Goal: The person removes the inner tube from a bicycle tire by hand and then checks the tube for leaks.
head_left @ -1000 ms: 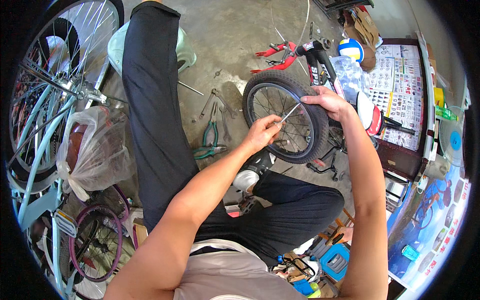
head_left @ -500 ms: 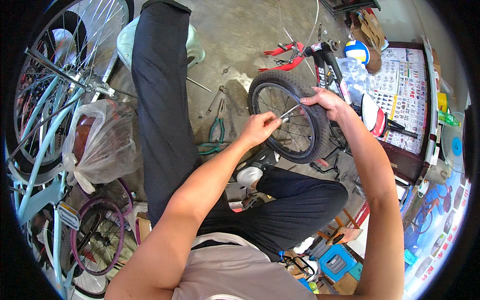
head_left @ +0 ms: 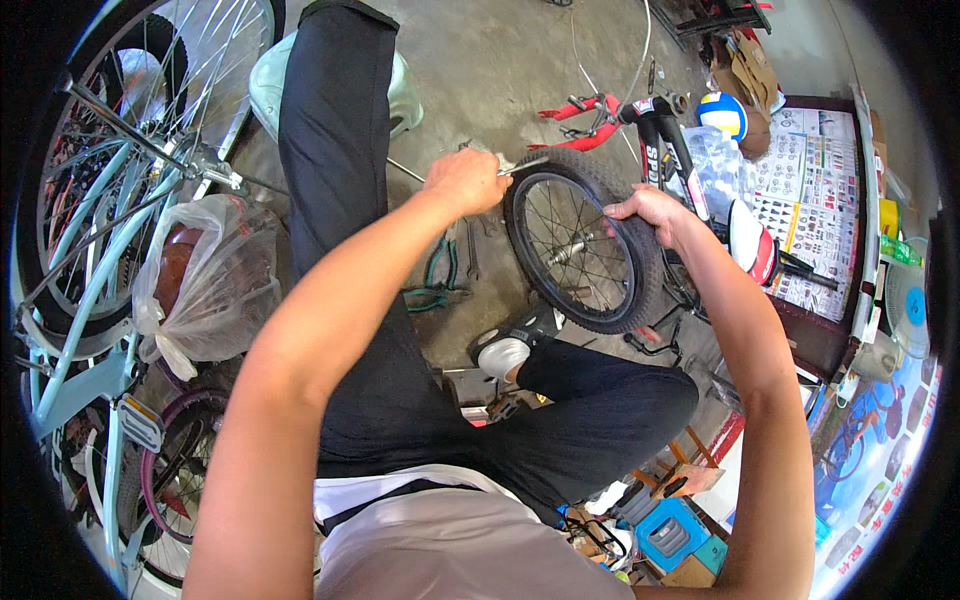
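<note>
Black knobbly rubber tyre (head_left: 646,275) on a spoked wheel fills the middle of the head view, tilted above the grey concrete floor (head_left: 470,75), beyond the person's bent leg. Half a second ago the slim silver metal tool (head_left: 524,166) lies across the spokes beside the right thumb; now the left hand (head_left: 466,182) has swung away to the tyre's upper-left edge, its grip closed around that tool. Whether the tip touches the rubber, I cannot tell. Meanwhile the right hand (head_left: 655,213) stays on the tyre's right side, thumb inside, pinching it. So the work appears to have shifted along the edge, with the wheel steadied one-handed. Teal-handled steel pliers (head_left: 452,262) lie nearby.
</note>
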The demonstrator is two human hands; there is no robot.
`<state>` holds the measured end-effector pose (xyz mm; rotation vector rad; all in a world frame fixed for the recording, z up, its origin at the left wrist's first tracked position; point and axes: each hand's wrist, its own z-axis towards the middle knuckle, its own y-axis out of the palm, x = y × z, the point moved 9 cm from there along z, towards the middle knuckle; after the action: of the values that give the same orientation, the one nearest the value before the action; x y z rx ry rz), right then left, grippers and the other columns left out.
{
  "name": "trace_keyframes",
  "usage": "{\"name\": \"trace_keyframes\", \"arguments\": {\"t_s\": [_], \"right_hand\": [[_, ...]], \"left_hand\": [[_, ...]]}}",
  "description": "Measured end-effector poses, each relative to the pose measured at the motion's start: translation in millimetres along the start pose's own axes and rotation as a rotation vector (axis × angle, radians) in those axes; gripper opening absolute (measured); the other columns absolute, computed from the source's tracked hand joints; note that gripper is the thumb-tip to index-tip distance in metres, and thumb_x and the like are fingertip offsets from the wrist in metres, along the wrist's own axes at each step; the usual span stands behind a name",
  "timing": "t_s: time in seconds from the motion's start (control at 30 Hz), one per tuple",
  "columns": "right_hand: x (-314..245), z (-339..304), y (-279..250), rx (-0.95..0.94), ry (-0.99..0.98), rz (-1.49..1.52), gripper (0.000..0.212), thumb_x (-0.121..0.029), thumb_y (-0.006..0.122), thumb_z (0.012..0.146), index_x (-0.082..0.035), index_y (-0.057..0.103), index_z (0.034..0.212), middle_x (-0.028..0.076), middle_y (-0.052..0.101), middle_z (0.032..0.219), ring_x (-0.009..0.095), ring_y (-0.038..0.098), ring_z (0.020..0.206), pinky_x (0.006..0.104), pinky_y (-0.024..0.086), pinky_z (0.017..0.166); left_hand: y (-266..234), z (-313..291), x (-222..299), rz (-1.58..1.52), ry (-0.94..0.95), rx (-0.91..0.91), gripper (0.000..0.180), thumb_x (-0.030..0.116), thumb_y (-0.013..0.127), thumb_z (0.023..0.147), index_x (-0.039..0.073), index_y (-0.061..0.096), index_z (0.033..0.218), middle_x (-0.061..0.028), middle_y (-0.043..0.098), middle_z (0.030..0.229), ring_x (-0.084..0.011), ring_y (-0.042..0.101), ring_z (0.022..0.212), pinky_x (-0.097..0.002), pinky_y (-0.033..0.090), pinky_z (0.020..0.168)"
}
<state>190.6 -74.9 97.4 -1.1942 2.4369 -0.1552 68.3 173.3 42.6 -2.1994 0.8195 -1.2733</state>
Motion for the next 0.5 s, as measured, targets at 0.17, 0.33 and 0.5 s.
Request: {"name": "trace_keyframes", "arguments": {"t_s": [0.17,0.33,0.5], "right_hand": [[3,6,-1,-0.02,-0.005,-0.043,0.028,-0.001,0.078,0.082,0.003,0.063,0.104,0.013,0.069,0.086,0.025,0.071,0.073,0.0402,0.058,0.065],[4,8,6,-0.034,-0.023,-0.105,0.023,-0.002,0.078,0.081,0.004,0.066,0.101,0.013,0.07,0.084,0.024,0.07,0.071,0.0393,0.057,0.063],[6,9,11,-0.036,-0.048,-0.203,0.029,-0.003,0.078,0.079,0.004,0.071,0.106,0.013,0.073,0.088,0.025,0.07,0.072,0.0417,0.056,0.066]], "left_hand": [[-15,1,-8,0.11,0.083,-0.168,0.036,0.044,0.064,0.095,0.014,0.077,0.111,-0.0159,0.075,0.106,-0.0373,0.07,0.104,-0.0503,0.055,0.088],[-12,28,-8,0.091,0.15,-0.12,0.032,0.041,0.064,0.095,0.018,0.078,0.112,-0.0133,0.076,0.105,-0.0357,0.071,0.102,-0.0498,0.056,0.086],[-20,51,2,0.408,0.226,-0.151,0.026,0.032,0.06,0.092,0.02,0.078,0.107,-0.0104,0.077,0.105,-0.0331,0.073,0.098,-0.0479,0.059,0.083]]}}
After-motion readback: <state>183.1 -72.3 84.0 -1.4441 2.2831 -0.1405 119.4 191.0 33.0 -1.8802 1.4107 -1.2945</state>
